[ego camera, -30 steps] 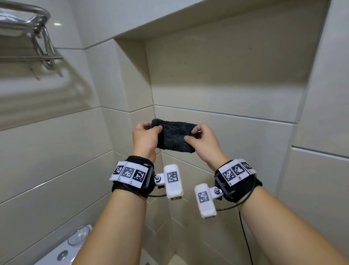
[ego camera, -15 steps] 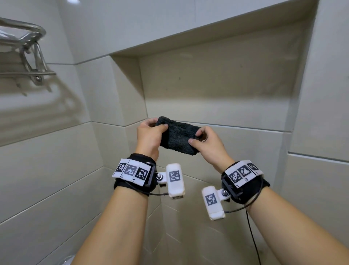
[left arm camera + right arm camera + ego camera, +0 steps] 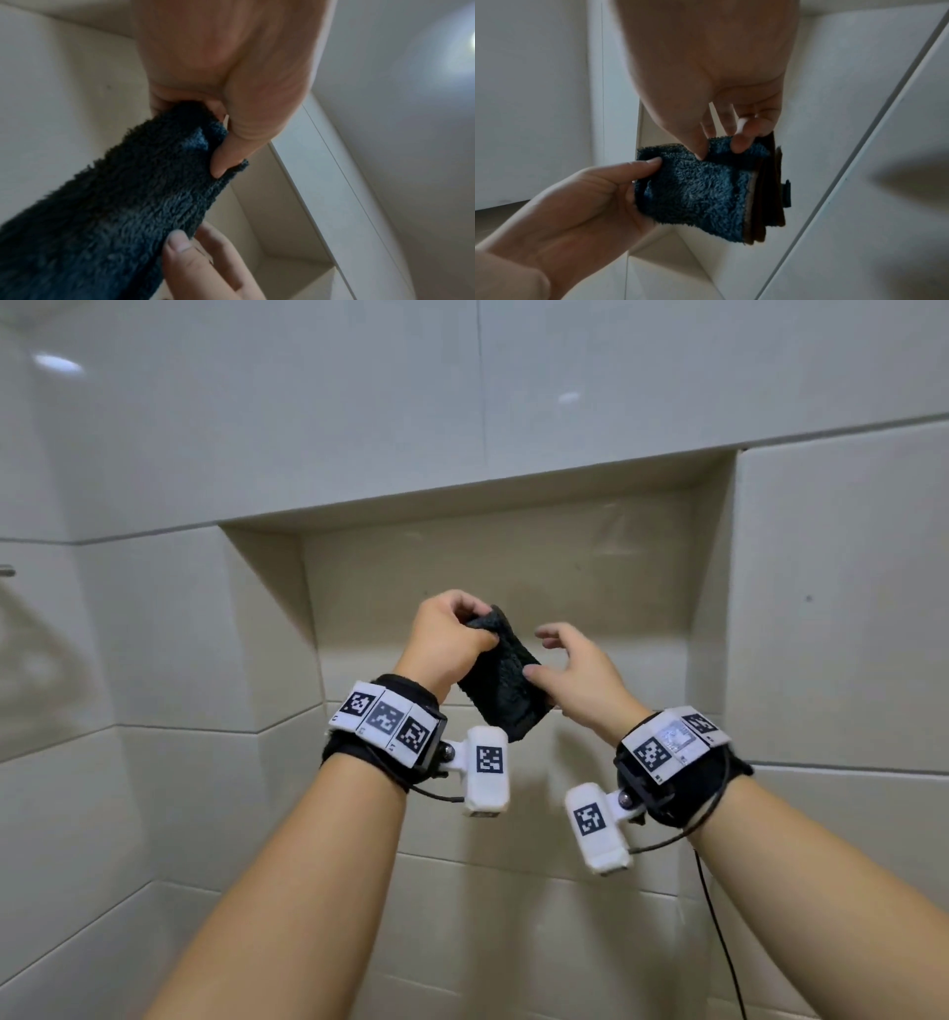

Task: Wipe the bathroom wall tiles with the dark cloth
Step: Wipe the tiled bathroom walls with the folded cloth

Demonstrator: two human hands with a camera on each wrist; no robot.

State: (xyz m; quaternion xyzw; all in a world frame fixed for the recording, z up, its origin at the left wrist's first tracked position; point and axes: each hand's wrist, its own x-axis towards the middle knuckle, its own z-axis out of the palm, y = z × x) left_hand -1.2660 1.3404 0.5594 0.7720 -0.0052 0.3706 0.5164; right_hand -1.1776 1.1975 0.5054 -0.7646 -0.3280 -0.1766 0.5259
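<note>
The folded dark cloth (image 3: pixel 506 683) hangs between the two raised hands, in front of a recessed niche (image 3: pixel 513 588) in the wall tiles (image 3: pixel 257 428).

The left hand (image 3: pixel 444 636) holds the cloth's upper end: its fingers are curled over the top edge and the thumb presses on the near face, so the cloth drops down and to the right from that grip. In the left wrist view the left hand (image 3: pixel 231 71) has its thumb pinching the plush fabric against the curled fingers, with the cloth (image 3: pixel 115 203) running away below it.

The right hand (image 3: pixel 577 675) sits just to the right of the cloth, at its lower half. Its thumb tip touches the near face of the cloth, while the other fingers are loosely spread and reach behind the cloth's right edge. In the right wrist view the right hand (image 3: pixel 706 71) has the thumb and one fingertip pressed on the cloth's (image 3: pixel 695 188) top fold, pinching it lightly; the remaining fingers hang relaxed beside it. From that side the cloth looks blue and fluffy, with several stacked layers and a brown trimmed edge showing on its right. The left hand (image 3: pixel 572 203) there cups the cloth's opposite end.

The cloth is held in the air, apart from the tiles behind it.
</note>
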